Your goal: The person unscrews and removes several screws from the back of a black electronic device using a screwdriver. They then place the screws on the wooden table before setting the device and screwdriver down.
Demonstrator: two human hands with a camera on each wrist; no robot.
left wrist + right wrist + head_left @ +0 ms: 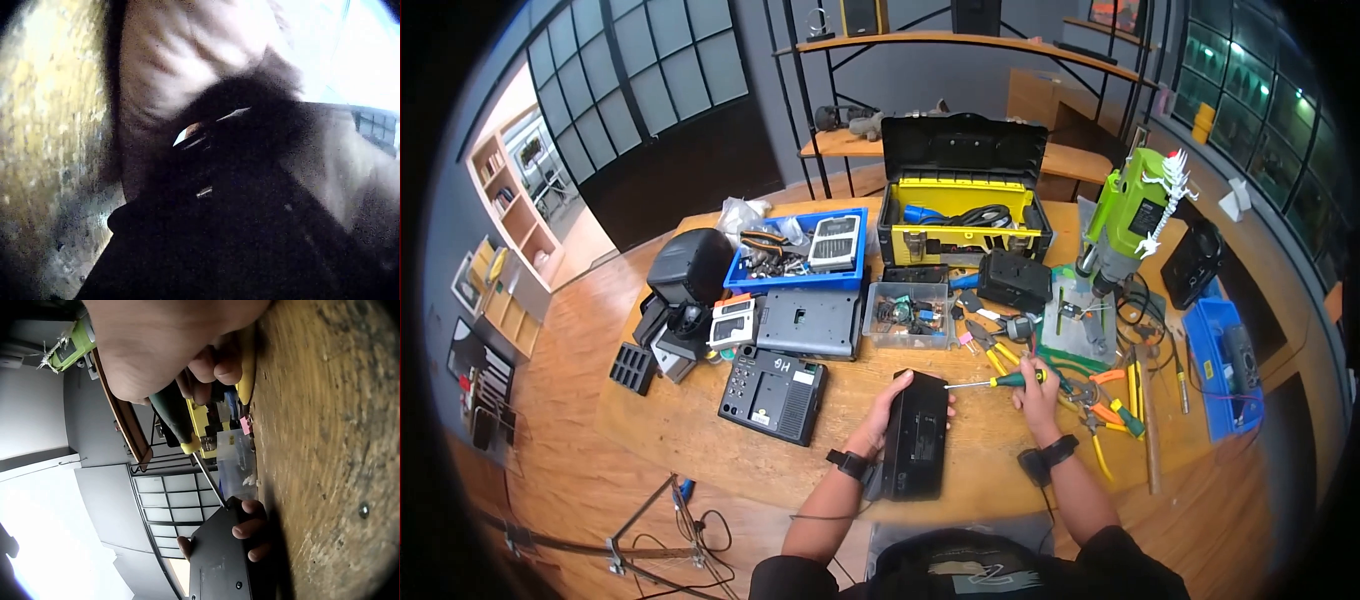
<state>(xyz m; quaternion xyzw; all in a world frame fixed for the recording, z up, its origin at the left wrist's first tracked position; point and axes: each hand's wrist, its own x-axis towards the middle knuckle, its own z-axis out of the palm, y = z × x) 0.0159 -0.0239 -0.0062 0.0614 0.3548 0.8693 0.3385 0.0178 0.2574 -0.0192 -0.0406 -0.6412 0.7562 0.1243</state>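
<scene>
My left hand grips a flat black electronic device by its sides, tilted up over the front of the table. In the right wrist view the left fingers curl over the far edge of the device, where screws show in its face. My right hand holds a screwdriver by its green and yellow handle. The screwdriver's steel shaft reaches to a corner of the device, its tip right at the casing. In the left wrist view a dark strap covers much of the picture.
A small screw lies on the wood. Pliers and a hammer lie on the right. Behind stand a parts box, an open toolbox and a green drill. Another black device lies left.
</scene>
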